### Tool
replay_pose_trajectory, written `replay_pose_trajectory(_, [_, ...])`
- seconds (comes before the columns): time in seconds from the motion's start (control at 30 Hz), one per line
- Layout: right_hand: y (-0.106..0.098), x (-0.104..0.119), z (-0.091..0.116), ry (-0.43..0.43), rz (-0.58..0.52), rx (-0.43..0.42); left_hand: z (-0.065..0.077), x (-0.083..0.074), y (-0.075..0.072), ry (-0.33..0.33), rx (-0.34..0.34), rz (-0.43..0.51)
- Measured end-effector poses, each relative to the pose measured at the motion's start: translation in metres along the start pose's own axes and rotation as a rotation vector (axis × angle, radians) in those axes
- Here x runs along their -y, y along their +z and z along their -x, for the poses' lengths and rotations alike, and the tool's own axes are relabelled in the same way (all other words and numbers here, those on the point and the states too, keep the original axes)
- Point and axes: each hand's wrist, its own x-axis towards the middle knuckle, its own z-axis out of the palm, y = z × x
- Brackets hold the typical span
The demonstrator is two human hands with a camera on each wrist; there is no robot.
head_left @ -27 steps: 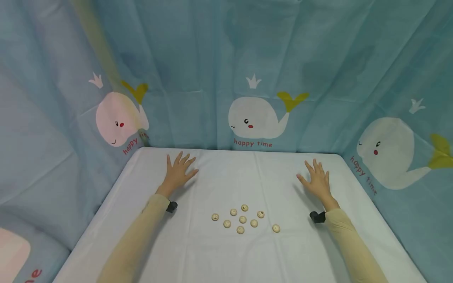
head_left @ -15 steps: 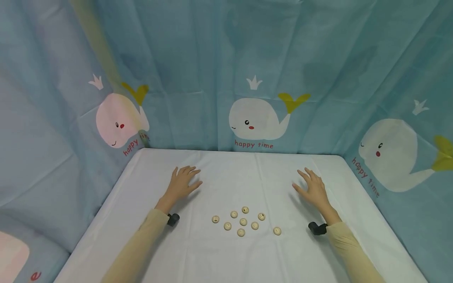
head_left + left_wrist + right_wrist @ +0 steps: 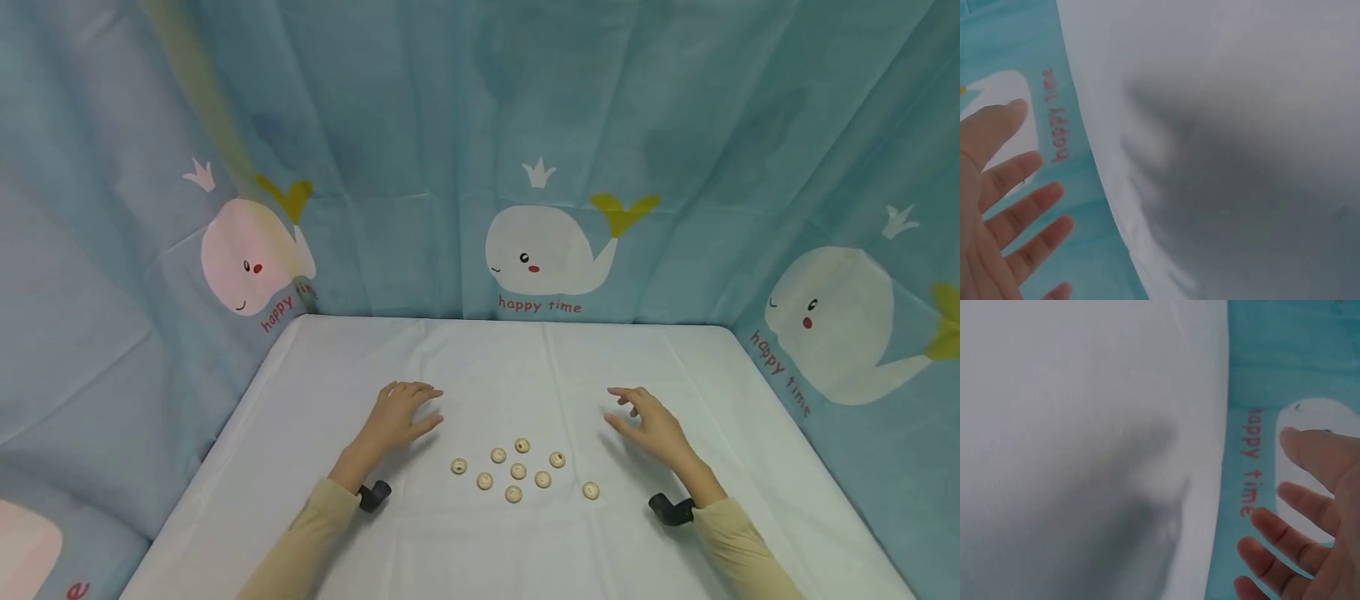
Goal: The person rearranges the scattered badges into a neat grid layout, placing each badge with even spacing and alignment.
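Several small round pale-yellow discs, with marks on their faces too small to read, lie flat in a loose cluster on the white table. One disc sits apart on the right side. To the left of the cluster and a little farther back, my left hand hovers above the cloth, its fingers relaxed and holding nothing. My right hand mirrors it beyond the discs on the right, also bare and slightly bent. Spread fingers show for the left hand in the left wrist view and the right hand in the right wrist view.
A white cloth covers the table. Blue curtains with whale prints and "happy time" lettering rise behind and along both sides. A small black device is strapped at each wrist, such as the left wrist camera.
Both hands have come back toward the person and inward, nearer the discs. Their widely spread fingers have relaxed into a slight bend. The discs stay in the same arrangement.
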Motion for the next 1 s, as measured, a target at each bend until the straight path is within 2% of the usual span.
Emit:
replay_pose_trajectory(0.23, [0.003, 0.013, 0.014, -0.022, -0.057, 0.084, 0.009, -0.021, 0.003, 0.020, 0.072, 0.060])
replay_pose_trajectory(0.5, [0.013, 0.013, 0.034, -0.091, -0.142, 0.181, 0.014, -0.039, 0.007, 0.057, 0.169, 0.127])
replay_pose_trajectory(0.73, [0.024, 0.008, 0.045, -0.178, -0.225, 0.249, 0.016, -0.046, 0.009, 0.052, 0.265, 0.145])
replay_pose_trajectory(1.0, [0.026, 0.013, 0.050, -0.221, -0.265, 0.305, 0.021, -0.048, 0.014, 0.066, 0.288, 0.137])
